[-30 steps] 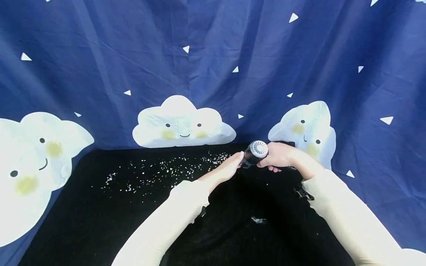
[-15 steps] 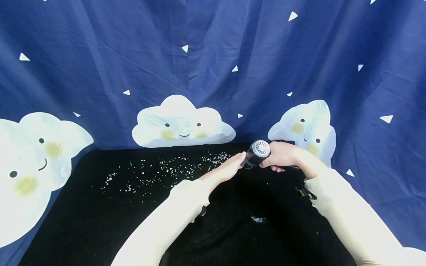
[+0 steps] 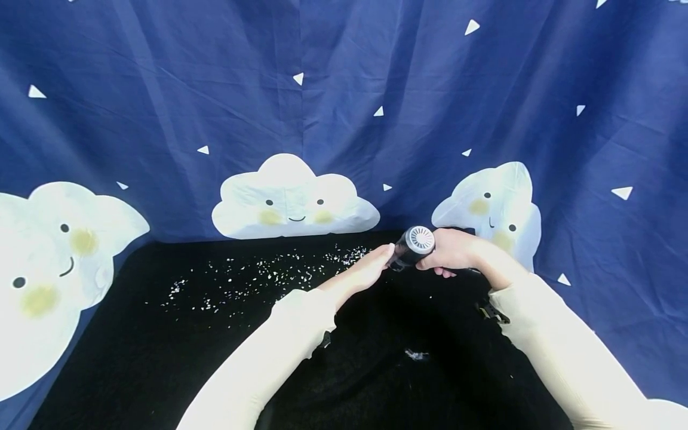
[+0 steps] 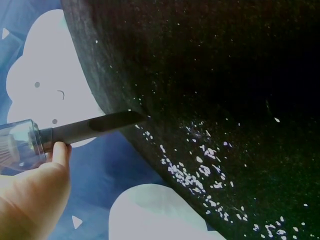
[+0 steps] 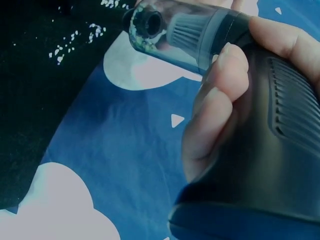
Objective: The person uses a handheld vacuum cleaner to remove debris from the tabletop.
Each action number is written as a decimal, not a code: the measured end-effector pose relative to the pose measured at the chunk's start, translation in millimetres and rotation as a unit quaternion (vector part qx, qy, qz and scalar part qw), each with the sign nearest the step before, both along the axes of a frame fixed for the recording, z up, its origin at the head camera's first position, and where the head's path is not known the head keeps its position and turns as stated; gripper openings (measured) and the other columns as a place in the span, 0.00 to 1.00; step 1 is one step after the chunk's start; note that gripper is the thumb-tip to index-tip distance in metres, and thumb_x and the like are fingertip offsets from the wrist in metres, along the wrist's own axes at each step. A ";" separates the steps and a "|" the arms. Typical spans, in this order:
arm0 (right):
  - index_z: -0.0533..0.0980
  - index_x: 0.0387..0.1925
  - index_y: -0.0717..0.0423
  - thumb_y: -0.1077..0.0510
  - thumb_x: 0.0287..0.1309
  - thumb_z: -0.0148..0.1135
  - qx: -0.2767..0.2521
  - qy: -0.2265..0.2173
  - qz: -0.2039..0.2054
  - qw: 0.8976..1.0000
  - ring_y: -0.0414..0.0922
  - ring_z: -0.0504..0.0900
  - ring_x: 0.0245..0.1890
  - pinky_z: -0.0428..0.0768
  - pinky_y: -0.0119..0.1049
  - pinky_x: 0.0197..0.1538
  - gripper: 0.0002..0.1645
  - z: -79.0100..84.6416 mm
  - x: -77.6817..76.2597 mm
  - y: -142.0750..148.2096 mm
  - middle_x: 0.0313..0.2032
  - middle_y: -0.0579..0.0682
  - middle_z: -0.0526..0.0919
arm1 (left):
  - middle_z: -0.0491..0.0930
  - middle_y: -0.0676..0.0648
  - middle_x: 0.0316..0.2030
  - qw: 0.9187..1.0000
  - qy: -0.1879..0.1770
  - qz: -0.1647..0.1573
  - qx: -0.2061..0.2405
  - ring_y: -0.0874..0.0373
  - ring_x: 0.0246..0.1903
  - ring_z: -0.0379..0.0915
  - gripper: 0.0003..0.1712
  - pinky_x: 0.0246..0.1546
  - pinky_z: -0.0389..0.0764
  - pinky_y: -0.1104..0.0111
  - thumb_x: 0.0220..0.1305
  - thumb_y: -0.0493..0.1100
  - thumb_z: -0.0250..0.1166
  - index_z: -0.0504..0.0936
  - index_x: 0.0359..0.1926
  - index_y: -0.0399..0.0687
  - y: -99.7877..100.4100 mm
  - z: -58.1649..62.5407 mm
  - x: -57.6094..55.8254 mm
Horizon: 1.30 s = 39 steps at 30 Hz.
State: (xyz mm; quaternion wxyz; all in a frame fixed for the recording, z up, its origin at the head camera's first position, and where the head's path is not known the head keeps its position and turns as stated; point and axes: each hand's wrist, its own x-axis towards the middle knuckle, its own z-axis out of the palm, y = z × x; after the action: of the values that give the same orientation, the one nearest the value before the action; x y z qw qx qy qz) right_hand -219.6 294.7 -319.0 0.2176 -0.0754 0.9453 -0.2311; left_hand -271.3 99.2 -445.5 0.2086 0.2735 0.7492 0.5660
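Note:
My right hand (image 3: pixel 454 248) grips the dark body of a handheld vacuum cleaner (image 3: pixel 419 240), with its silver vented end facing up toward the head camera. The right wrist view shows fingers curled round the ribbed body, and a clear dust cup (image 5: pixel 182 32) with a pleated filter and small bits inside. My left hand (image 3: pixel 369 267) holds the front part, fingertips at the base of the narrow nozzle (image 4: pixel 97 127). The slanted nozzle tip is right at the black cloth, beside scattered white bits (image 4: pixel 200 172). The left hand hides part of the nozzle in the head view.
A black cloth surface (image 3: pixel 161 358) spreads under both arms, with white bits (image 3: pixel 258 278) strewn across its far left part. One pale scrap (image 3: pixel 416 355) lies nearer on the right. Behind hangs a blue curtain (image 3: pixel 344 137) printed with smiling clouds.
The vacuum cleaner and right hand shift slightly right, then back left again. Both hands keep their hold, and the white bits look much the same.

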 end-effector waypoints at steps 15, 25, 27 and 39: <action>0.80 0.26 0.55 0.50 0.52 0.72 0.008 -0.001 0.000 1.000 0.45 0.81 0.16 0.83 0.41 0.26 0.13 -4.4 -2.3 -1.0 0.15 0.48 0.80 | 0.76 0.42 0.61 1.000 0.014 0.005 -0.024 0.52 0.62 0.71 0.31 0.63 0.71 0.60 0.82 0.56 0.35 0.71 0.66 0.41 -4.2 0.0 1.8; 0.80 0.27 0.56 0.52 0.52 0.72 -0.013 -0.017 0.003 1.000 0.45 0.81 0.16 0.82 0.40 0.25 0.13 -3.2 0.8 2.2 0.16 0.49 0.79 | 0.76 0.43 0.62 0.999 0.030 -0.004 -0.026 0.53 0.62 0.71 0.37 0.63 0.71 0.62 0.80 0.62 0.32 0.71 0.66 0.40 -3.5 -3.6 3.3; 0.80 0.28 0.56 0.52 0.52 0.72 -0.014 -0.021 0.002 1.000 0.44 0.80 0.15 0.82 0.39 0.25 0.12 -2.3 1.7 3.0 0.16 0.49 0.79 | 0.76 0.42 0.61 0.999 0.028 -0.005 -0.024 0.53 0.62 0.71 0.37 0.63 0.72 0.62 0.80 0.61 0.32 0.71 0.66 0.40 -2.2 -4.3 4.1; 0.79 0.26 0.56 0.52 0.50 0.73 -0.013 -0.026 0.005 1.000 0.42 0.78 0.14 0.82 0.40 0.24 0.13 6.6 8.3 6.8 0.14 0.48 0.78 | 0.76 0.41 0.61 1.000 -0.011 -0.015 0.003 0.51 0.63 0.70 0.32 0.63 0.72 0.61 0.82 0.56 0.35 0.70 0.67 0.40 9.5 -7.2 5.1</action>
State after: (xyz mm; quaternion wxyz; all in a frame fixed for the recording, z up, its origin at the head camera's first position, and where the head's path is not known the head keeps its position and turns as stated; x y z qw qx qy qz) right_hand -211.4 301.5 -312.4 0.2418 -0.0766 0.9361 -0.2438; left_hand -266.2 108.8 -452.6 0.2243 0.2795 0.7411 0.5678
